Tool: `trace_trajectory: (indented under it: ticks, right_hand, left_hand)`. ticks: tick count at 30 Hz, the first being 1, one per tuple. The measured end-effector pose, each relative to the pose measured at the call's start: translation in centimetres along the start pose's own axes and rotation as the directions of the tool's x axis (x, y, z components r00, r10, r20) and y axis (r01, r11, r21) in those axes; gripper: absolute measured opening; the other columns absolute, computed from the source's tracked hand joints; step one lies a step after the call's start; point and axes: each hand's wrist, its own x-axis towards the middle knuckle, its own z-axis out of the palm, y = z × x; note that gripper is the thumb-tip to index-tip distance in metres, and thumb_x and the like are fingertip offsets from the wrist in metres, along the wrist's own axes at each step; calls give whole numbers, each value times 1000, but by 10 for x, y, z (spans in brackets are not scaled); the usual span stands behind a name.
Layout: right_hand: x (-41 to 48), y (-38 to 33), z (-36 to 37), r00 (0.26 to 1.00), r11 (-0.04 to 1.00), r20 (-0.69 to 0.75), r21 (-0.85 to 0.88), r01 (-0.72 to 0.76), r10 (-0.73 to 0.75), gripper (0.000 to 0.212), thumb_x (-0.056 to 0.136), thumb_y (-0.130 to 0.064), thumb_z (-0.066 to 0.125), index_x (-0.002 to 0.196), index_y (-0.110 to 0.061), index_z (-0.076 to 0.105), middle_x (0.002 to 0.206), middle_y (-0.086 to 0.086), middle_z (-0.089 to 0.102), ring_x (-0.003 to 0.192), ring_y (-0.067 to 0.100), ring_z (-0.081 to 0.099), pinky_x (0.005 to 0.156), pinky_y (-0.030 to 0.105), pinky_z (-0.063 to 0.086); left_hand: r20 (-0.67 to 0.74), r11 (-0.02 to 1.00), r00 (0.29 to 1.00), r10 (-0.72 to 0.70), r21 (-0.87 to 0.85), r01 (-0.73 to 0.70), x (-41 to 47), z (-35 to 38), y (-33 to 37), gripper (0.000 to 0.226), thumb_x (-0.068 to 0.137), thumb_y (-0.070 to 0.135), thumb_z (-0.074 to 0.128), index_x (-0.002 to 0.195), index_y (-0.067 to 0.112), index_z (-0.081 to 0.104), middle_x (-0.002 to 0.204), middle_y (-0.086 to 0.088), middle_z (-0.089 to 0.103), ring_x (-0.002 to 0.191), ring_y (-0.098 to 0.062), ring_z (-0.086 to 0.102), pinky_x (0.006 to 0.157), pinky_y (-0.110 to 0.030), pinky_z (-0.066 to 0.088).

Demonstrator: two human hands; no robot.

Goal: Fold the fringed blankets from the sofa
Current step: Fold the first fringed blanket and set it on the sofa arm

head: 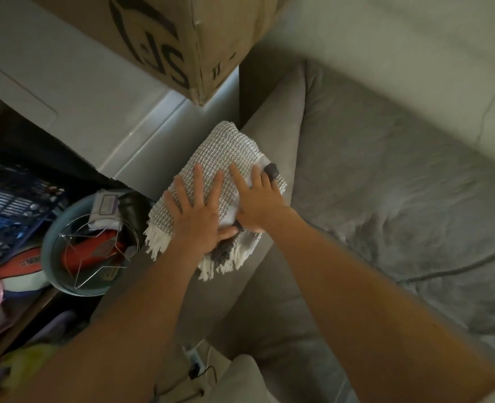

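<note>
While both palms bear down on it, head view: the folded fringed blanket (226,146) lies on the sofa armrest (275,126), long axis running 7 to 1 o'clock. Left hand (195,210) and right hand (258,199) sit side by side, fingers straight and spread, pressing flat, pinching nothing. The blanket is directly under both hands. Bare weave extends toward 1 o'clock; the fringe (159,242) hangs at 7 o'clock, nearer the left hand. Likely final smoothing.
</note>
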Motion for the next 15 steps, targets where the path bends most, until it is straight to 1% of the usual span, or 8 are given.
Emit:
trace_trajectory:
  ticks: [2, 4, 6, 8, 9, 11, 13, 15]
  right_hand:
    - [-28, 6, -8, 999, 996, 20, -81, -32, 34, 104, 98, -37, 65, 166, -26, -12, 172, 25, 4, 157, 48, 12, 127, 60, 17]
    - [-57, 12, -13, 999, 989, 8, -143, -38, 39, 88, 98, -34, 64, 165, -18, 10, 166, 21, 24, 153, 43, 25, 123, 59, 25]
    - [-86, 18, -20, 999, 980, -14, -199, -32, 30, 66, 97, -32, 63, 154, -17, 34, 155, 17, 41, 145, 38, 36, 120, 57, 31]
    - [-112, 24, -29, 999, 978, -13, -205, -41, 39, 45, 98, -30, 60, 139, -18, 49, 141, 14, 51, 137, 36, 44, 118, 55, 33]
    - [-125, 27, -34, 999, 981, -15, -190, -47, 45, 37, 99, -29, 58, 134, -17, 52, 136, 12, 55, 133, 36, 48, 116, 53, 35]
    - [-148, 33, -46, 998, 990, -19, -126, -54, 52, 31, 101, -28, 54, 129, -17, 56, 131, 12, 60, 125, 36, 56, 110, 49, 41]
    - [-175, 40, -57, 996, 997, -34, -7, -82, 82, 37, 101, -27, 51, 137, -17, 56, 135, 13, 60, 123, 37, 59, 103, 45, 45]
    - [-207, 54, -65, 988, 977, -73, 173, -120, 134, 44, 100, -27, 50, 143, -20, 55, 139, 14, 59, 123, 38, 60, 98, 43, 50]
  left_hand:
    - [-38, 1000, 999, 10, -11, -11, -16, -9, 10, 113, 93, 71, 58, 166, 33, -19, 169, -11, -37, 155, -54, -24, 119, -74, -11]
    - [-19, 1000, 1000, 15, 19, -15, -33, -16, 20, 92, 102, 61, 50, 169, 28, -4, 174, -14, -24, 158, -48, -20, 124, -74, -5]
    - [-11, 999, 1000, 26, 23, -26, -49, -26, 30, 77, 105, 53, 48, 168, 23, 15, 177, -15, -6, 162, -43, -9, 126, -70, 0]
    - [-33, 999, 999, 42, 3, -42, -65, -40, 42, 62, 105, 44, 51, 160, 20, 35, 173, -16, 20, 161, -40, 10, 127, -66, 9]
    - [-60, 998, 997, 55, -11, -56, -72, -46, 49, 54, 104, 40, 53, 153, 19, 46, 165, -16, 36, 156, -40, 26, 126, -63, 19]
    - [-109, 992, 990, 88, -83, -97, -82, -60, 63, 37, 101, 34, 57, 134, 17, 64, 135, -10, 62, 129, -33, 57, 112, -53, 42]
    - [-107, 955, 987, 119, -260, -143, -94, -74, 84, 23, 102, 28, 59, 118, 18, 73, 113, -3, 73, 104, -26, 69, 98, -45, 54]
    - [-53, 874, 988, 143, -461, -152, -109, -88, 116, 19, 103, 24, 60, 111, 20, 76, 107, -1, 76, 99, -21, 72, 95, -43, 58]
